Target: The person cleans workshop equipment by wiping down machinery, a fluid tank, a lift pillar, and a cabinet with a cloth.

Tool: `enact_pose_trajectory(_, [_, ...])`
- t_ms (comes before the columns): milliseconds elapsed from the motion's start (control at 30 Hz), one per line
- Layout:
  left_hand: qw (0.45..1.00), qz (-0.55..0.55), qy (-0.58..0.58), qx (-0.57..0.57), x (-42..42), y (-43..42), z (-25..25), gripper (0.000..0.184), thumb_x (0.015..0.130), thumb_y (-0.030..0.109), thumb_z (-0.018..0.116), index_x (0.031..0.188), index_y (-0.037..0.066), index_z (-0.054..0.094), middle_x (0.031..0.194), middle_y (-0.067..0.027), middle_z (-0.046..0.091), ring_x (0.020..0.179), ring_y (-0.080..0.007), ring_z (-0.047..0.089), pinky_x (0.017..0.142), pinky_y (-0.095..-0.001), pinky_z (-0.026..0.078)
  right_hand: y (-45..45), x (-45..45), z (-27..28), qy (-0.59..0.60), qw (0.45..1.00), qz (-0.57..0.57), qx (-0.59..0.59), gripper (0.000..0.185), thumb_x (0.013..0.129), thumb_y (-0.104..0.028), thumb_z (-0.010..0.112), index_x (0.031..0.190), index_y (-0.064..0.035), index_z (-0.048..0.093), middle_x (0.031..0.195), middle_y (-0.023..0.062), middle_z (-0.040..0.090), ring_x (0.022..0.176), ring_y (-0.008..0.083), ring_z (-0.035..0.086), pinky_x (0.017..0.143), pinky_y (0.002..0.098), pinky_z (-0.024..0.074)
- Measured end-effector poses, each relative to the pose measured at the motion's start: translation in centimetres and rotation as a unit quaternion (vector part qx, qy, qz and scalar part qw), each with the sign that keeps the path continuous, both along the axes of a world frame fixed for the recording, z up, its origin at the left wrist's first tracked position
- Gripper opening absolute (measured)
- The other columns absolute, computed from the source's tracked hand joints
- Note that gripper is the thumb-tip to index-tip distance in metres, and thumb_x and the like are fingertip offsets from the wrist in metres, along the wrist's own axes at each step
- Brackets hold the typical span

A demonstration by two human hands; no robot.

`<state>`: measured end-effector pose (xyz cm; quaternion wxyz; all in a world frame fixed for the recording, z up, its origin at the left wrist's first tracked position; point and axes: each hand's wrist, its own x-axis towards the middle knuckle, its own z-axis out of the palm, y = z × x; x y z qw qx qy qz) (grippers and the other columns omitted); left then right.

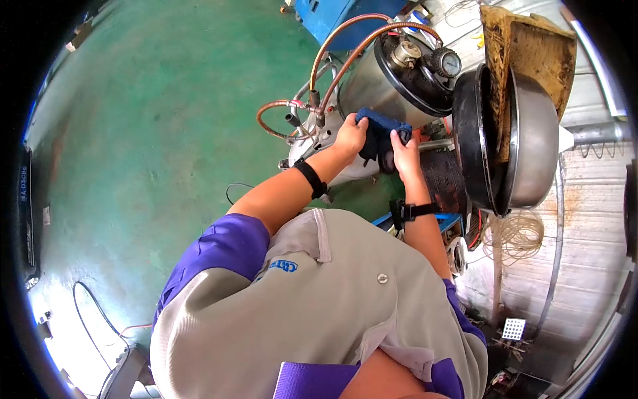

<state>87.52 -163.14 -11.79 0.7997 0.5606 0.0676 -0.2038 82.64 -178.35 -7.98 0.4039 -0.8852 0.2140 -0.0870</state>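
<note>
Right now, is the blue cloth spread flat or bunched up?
Bunched up: the blue cloth forms a narrow band between the left hand and right hand.

Green floor [153,133]: blue machine [342,20] at its far edge; black cable [85,306] looped over its near left corner. Right side, pale ribbed wall [525,282] with rust-coloured stains. Before it, black basin [465,133] and steel basin [539,143], both tilted on edge; brown, dark-stained panel [541,63] partly between them. Below basins: coil [522,238] of thin tubing. Nearer: white card [514,328], black grid pattern.
</note>
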Motion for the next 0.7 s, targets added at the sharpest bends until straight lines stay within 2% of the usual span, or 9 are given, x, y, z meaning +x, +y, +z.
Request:
enact_pose_trajectory(67, [0.995, 0.038, 0.069, -0.065, 0.8, 0.0, 0.9, 0.047, 0.097, 0.029, 0.049, 0.134, 0.001, 0.040, 0.126, -0.0197, 0.055, 0.114, -0.0280, 0.053, 0.094, -0.0370, 0.042, 0.7, 0.0, 0.4, -0.060, 0.997, 0.008, -0.051, 0.057, 0.090, -0.047, 0.057, 0.115, 0.0048, 0.053, 0.107, 0.0279, 0.062, 0.100, 0.0425, 0.059, 0.085, 0.0437, 0.0458])
enact_pose_trajectory(100, [0.986, 0.075, 0.086, -0.120, 1.3, 0.0, 1.4, 0.040, 0.096, 0.028, 0.049, 0.129, 0.005, 0.044, 0.116, -0.0111, 0.057, 0.100, -0.0238, 0.058, 0.086, -0.0329, 0.047, 1.4, 0.2, 1.9, -0.081, 0.994, 0.037, -0.058, 0.057, 0.091, -0.047, 0.055, 0.113, 0.0051, 0.054, 0.104, 0.0287, 0.062, 0.097, 0.0435, 0.060, 0.083, 0.0448, 0.0460])
enact_pose_trajectory(133, [0.983, 0.112, 0.048, -0.139, 2.1, -0.3, 0.9, 0.042, 0.096, 0.029, 0.049, 0.128, 0.002, 0.045, 0.114, -0.0119, 0.057, 0.101, -0.0231, 0.057, 0.085, -0.0316, 0.047, 2.3, 0.2, 3.5, -0.102, 0.991, 0.062, -0.065, 0.057, 0.091, -0.048, 0.054, 0.110, 0.0054, 0.056, 0.100, 0.0294, 0.062, 0.095, 0.0445, 0.060, 0.081, 0.0459, 0.0462])
enact_pose_trajectory(200, [0.990, 0.103, 0.016, -0.097, 1.6, 1.4, 5.3, 0.043, 0.095, 0.028, 0.049, 0.128, 0.000, 0.044, 0.114, -0.0122, 0.056, 0.103, -0.0221, 0.056, 0.085, -0.0308, 0.047, 4.2, 0.4, 6.9, -0.041, 0.991, 0.038, -0.118, 0.051, 0.092, -0.045, 0.054, 0.101, 0.0052, 0.059, 0.094, 0.0317, 0.062, 0.091, 0.0475, 0.059, 0.077, 0.0473, 0.0468])
enact_pose_trajectory(367, [0.999, -0.020, 0.036, 0.005, 4.1, 0.4, 4.0, 0.056, 0.092, 0.036, 0.050, 0.136, 0.007, 0.032, 0.127, -0.0170, 0.048, 0.108, -0.0262, 0.052, 0.085, -0.0401, 0.046, 2.3, 2.0, 4.0, -0.038, 0.990, -0.013, -0.131, 0.051, 0.092, -0.043, 0.052, 0.095, 0.0069, 0.061, 0.088, 0.0332, 0.062, 0.087, 0.0498, 0.058, 0.077, 0.0513, 0.0464])
enact_pose_trajectory(467, [0.996, -0.047, 0.066, 0.023, 2.6, 0.1, 5.5, 0.052, 0.094, 0.038, 0.042, 0.130, 0.002, 0.032, 0.129, -0.0248, 0.047, 0.121, -0.0341, 0.046, 0.101, -0.0415, 0.036, 3.0, 1.6, 2.8, -0.075, 0.979, -0.035, -0.185, 0.049, 0.093, -0.040, 0.051, 0.088, 0.0077, 0.060, 0.081, 0.0314, 0.062, 0.080, 0.0488, 0.060, 0.072, 0.0522, 0.0473])
enact_pose_trajectory(533, [0.996, -0.056, 0.033, 0.057, 1.9, -0.2, 5.3, 0.051, 0.096, 0.040, 0.039, 0.128, 0.003, 0.027, 0.129, -0.0276, 0.045, 0.122, -0.0348, 0.044, 0.101, -0.0436, 0.034, 2.7, 1.4, 1.7, -0.076, 0.977, -0.032, -0.196, 0.049, 0.093, -0.040, 0.051, 0.087, 0.0075, 0.060, 0.078, 0.0303, 0.062, 0.078, 0.0477, 0.061, 0.071, 0.0519, 0.0474])
enact_pose_trajectory(667, [0.989, -0.118, 0.021, 0.090, 3.0, -0.6, 1.7, 0.048, 0.096, 0.039, 0.039, 0.125, 0.003, 0.025, 0.121, -0.0278, 0.051, 0.114, -0.0356, 0.051, 0.097, -0.0457, 0.039, 3.0, 1.2, -0.1, -0.033, 0.977, -0.057, -0.203, 0.045, 0.093, -0.038, 0.051, 0.088, 0.0055, 0.061, 0.075, 0.0279, 0.063, 0.075, 0.0457, 0.061, 0.069, 0.0518, 0.0479])
enact_pose_trajectory(700, [0.988, -0.111, -0.037, 0.096, 4.0, -1.7, -2.1, 0.050, 0.095, 0.038, 0.041, 0.126, 0.003, 0.022, 0.117, -0.0265, 0.054, 0.108, -0.0346, 0.055, 0.093, -0.0461, 0.042, 2.6, 1.3, -1.9, -0.038, 0.970, -0.065, -0.230, 0.042, 0.094, -0.037, 0.050, 0.092, 0.0043, 0.061, 0.078, 0.0275, 0.064, 0.076, 0.0453, 0.062, 0.070, 0.0519, 0.0484])
